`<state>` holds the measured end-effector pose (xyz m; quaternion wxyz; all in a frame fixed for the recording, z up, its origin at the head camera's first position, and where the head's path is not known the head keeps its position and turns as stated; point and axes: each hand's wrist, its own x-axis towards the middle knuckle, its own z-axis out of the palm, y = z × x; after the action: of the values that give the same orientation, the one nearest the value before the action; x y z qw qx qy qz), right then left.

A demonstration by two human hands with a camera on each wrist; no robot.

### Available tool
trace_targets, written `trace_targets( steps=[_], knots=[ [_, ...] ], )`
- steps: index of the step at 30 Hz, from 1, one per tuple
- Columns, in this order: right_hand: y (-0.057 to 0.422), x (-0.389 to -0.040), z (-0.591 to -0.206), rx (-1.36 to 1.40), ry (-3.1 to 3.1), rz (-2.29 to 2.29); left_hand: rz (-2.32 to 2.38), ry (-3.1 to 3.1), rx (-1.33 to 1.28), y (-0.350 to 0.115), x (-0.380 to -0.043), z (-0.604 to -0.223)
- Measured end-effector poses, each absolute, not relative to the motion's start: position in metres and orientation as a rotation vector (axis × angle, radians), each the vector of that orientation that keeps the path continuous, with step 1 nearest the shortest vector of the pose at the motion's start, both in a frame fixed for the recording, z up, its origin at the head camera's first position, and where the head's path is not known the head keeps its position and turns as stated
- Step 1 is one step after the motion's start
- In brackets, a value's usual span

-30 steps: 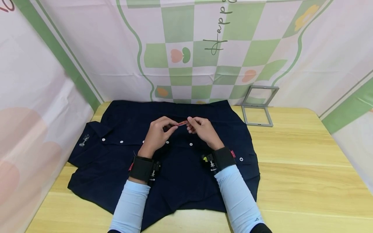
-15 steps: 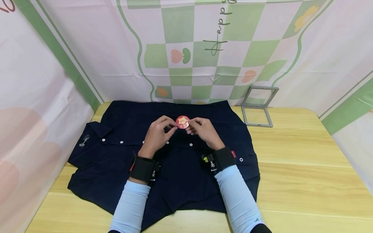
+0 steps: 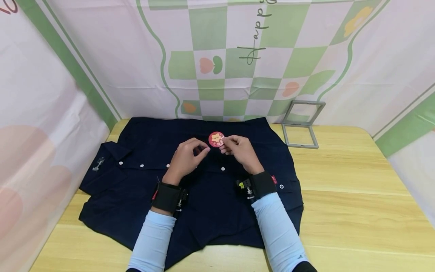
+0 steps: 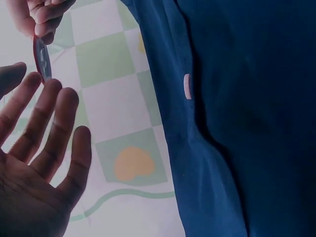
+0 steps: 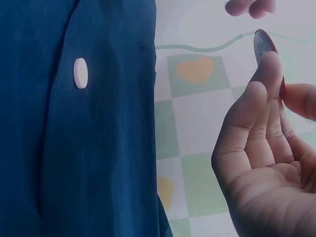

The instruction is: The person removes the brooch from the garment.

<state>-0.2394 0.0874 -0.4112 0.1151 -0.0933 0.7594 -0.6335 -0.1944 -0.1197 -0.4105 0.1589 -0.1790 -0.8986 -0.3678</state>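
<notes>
A round red badge (image 3: 216,139) with a yellow star on its face is held up over the dark navy shirt (image 3: 210,211). My right hand (image 3: 242,153) pinches its right edge between thumb and fingers. In the right wrist view the badge (image 5: 264,45) is seen nearly edge-on, its grey back showing. My left hand (image 3: 186,159) hovers just left of it, fingers loosely bent and holding nothing. The right wrist view shows a gap between the left fingertips (image 5: 249,7) and the badge.
The shirt lies spread on a wooden table (image 3: 353,196), collar to the left, with a row of white buttons (image 3: 141,166). At the back right a grey hinged frame (image 3: 300,124) stands unfolded. A patterned cloth (image 3: 238,68) hangs behind the table.
The badge has turned from edge-on to face the head camera. My left fingers have let go of its left edge, and my right hand has shifted it slightly to the right and up.
</notes>
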Motion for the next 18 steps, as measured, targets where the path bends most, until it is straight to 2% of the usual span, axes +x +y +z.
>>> trace_targets(
  steps=[18],
  knots=[
    [0.091,-0.240,-0.414,-0.203,2.257,-1.941,-1.149,-2.640,-0.520,-0.108,-0.195,-0.411]
  ],
)
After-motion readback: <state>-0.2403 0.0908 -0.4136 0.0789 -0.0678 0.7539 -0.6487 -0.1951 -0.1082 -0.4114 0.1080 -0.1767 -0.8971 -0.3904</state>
